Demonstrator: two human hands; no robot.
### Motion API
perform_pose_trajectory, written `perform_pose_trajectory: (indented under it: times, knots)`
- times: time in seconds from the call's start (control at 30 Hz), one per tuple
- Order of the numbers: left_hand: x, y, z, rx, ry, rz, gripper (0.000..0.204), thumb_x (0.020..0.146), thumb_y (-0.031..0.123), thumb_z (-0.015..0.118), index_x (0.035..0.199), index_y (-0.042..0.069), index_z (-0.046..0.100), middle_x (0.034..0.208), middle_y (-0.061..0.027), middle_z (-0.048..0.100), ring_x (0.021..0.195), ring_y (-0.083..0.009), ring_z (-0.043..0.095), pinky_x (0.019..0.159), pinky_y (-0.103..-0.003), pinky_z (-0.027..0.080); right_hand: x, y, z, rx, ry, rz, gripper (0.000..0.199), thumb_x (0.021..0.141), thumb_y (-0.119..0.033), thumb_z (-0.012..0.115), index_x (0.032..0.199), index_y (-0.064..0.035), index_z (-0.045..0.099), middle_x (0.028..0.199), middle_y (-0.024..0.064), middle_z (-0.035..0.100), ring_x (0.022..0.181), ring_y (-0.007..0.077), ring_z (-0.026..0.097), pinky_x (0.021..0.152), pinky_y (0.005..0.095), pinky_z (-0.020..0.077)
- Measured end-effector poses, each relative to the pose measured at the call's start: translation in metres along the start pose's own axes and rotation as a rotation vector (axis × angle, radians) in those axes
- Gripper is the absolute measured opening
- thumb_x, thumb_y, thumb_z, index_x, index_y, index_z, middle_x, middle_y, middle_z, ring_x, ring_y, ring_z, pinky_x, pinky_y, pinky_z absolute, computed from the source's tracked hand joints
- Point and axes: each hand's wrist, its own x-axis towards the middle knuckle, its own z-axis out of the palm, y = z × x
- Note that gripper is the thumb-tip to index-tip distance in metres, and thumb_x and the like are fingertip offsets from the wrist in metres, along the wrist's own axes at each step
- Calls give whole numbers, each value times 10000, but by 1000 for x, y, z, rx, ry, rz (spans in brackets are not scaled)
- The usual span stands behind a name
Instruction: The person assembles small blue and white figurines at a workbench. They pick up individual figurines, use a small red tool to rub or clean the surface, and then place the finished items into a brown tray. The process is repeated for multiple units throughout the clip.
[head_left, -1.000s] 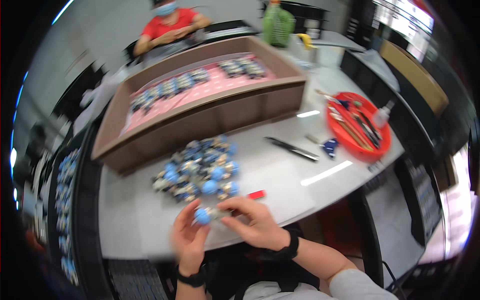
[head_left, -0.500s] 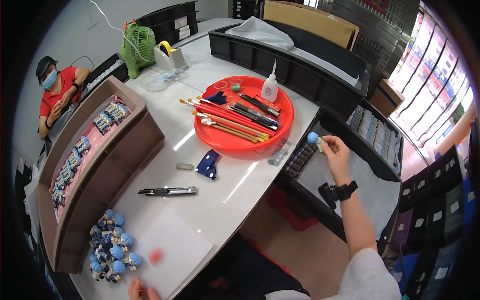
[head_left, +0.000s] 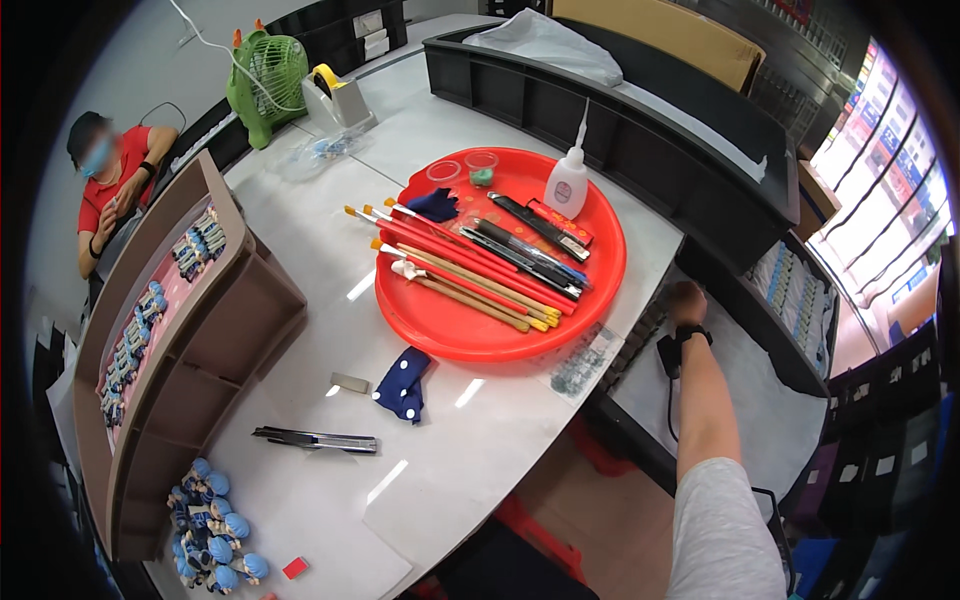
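Note:
My right arm stretches into the black bin (head_left: 735,395) right of the table. My right hand (head_left: 687,303) is smeared at the bin's far end, beside rows of small dark pieces (head_left: 640,335). Its fingers and anything in them cannot be made out. Of my left hand (head_left: 268,597) just a fingertip shows at the lower edge, near a small red block (head_left: 295,568). The block lies on a white sheet (head_left: 345,560). Left of it stands a cluster of small figurines with light blue heads (head_left: 220,548).
A red round tray (head_left: 400,325) carries brushes, pens and a white squeeze bottle (head_left: 568,185). A utility knife (head_left: 315,440), grey block (head_left: 350,383) and dotted navy cloth (head_left: 402,385) lie nearer. A brown bin (head_left: 185,440) holds more figurines. A co-worker (head_left: 115,185) sits behind it.
My right hand has moved farther into the black bin; the blue-headed figurine it held up no longer shows. My left hand has slipped almost out of view. The view has shifted slightly.

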Motion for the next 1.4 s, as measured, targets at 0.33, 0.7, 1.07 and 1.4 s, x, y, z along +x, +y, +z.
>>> perform_pose_trajectory:
  times: [0.33,0.7,1.07,1.4]
  knots:
    - [5,-2,-5,29,14,70,289,696,-36,561,985,-38,568,1016,-167,576,870,-261,548,776,-341,438,32,57,33,-425,-312,-199,341,830,-274,471,1085,-76,580,1113,88,594,1047,235,548,896,366,422]
    - [3,-11,-17,-146,74,-7,248,653,22,653,900,31,625,931,-107,622,803,-272,587,696,-330,482,-22,-104,-79,554,-207,-127,353,910,-159,489,1237,-28,467,1216,112,521,1032,170,529,864,267,411]
    - [92,-49,-87,258,-129,263,367,644,-28,597,1004,41,596,1010,-100,567,950,-268,521,792,-366,444,-291,-360,-159,1030,-807,-498,278,843,23,510,1119,-5,493,904,55,556,680,93,512,601,201,436]
    - [90,-73,-88,112,-68,402,313,660,36,647,963,71,573,956,-95,588,869,-278,567,742,-356,468,-424,-443,-139,1187,-1356,-597,264,829,32,526,1092,17,510,898,109,604,724,134,599,629,235,481]
